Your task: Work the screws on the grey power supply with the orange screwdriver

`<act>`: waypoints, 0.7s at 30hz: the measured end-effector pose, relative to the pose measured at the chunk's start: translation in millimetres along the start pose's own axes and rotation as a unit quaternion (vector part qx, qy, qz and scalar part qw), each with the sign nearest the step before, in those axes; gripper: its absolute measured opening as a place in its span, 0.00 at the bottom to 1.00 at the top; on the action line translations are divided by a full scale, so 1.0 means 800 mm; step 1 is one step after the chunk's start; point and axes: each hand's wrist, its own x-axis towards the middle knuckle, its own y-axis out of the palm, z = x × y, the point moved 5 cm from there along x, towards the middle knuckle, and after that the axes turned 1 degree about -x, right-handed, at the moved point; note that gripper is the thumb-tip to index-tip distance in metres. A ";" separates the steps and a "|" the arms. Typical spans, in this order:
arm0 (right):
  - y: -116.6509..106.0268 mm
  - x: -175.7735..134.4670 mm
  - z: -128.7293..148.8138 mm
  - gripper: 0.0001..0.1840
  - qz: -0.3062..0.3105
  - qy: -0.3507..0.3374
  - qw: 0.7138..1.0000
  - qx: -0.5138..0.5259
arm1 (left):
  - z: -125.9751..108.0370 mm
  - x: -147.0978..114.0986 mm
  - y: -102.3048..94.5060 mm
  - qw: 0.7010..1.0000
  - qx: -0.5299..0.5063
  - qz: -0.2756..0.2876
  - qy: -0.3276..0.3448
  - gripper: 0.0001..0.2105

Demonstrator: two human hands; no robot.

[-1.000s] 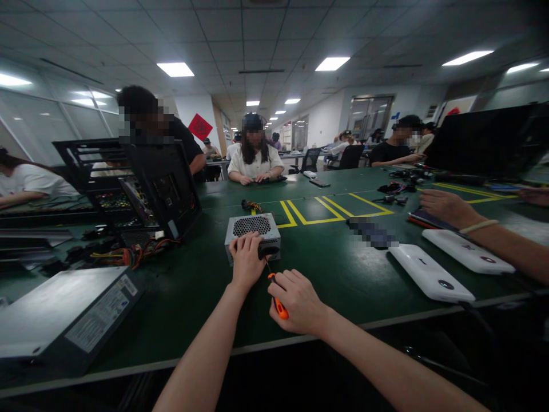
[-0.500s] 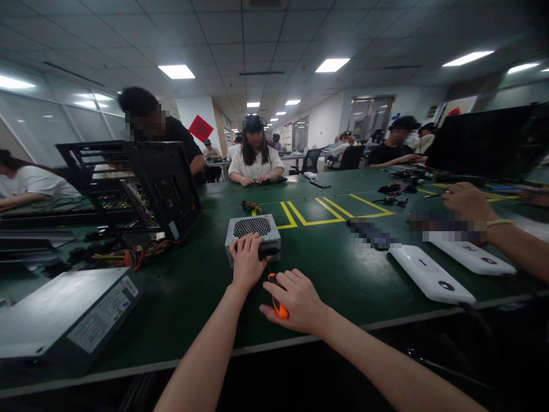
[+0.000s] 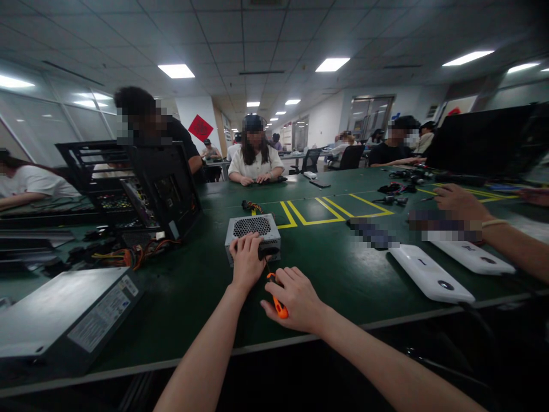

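Observation:
A grey computer power supply (image 3: 256, 225) with a perforated top grille lies on the green table in front of me. My left hand (image 3: 247, 260) grips its near side, fingers bent over the top edge. In my right hand (image 3: 297, 300) is a screwdriver (image 3: 281, 309) with an orange and black handle, the fingers wrapped round it. Its thin shaft points up toward the near face of the power supply, just right of my left fingers. Where the tip meets the casing is too small to make out. A bundle of cables (image 3: 252, 206) sticks out behind the unit.
A larger power supply (image 3: 64, 315) sits at the left front, with an open black computer case (image 3: 163, 189) behind it. Two white devices (image 3: 431, 273) lie to the right, near another person's hand (image 3: 463, 203). Yellow tape (image 3: 317, 222) marks the green table (image 3: 206, 297). Co-workers sit opposite.
My right hand has shifted slightly, and the screwdriver handle has turned a little in it. My left hand and the power supply stay put. The neighbour's hand at right moved slightly left.

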 end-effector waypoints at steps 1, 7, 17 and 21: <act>0.001 0.000 -0.001 0.11 -0.004 0.006 1.000 0.009 | 0.000 0.000 0.000 1.000 0.000 0.000 0.001 0.19; 0.004 -0.005 -0.004 0.07 -0.005 0.002 0.999 0.041 | -0.001 0.000 -0.002 1.000 0.005 0.004 0.004 0.19; -0.009 -0.004 -0.002 0.13 -0.030 0.016 0.999 0.040 | -0.001 0.000 0.000 1.000 0.006 0.001 -0.002 0.19; -0.005 -0.004 -0.003 0.12 -0.036 0.035 0.998 0.038 | -0.001 0.000 -0.001 1.000 0.002 0.000 -0.001 0.19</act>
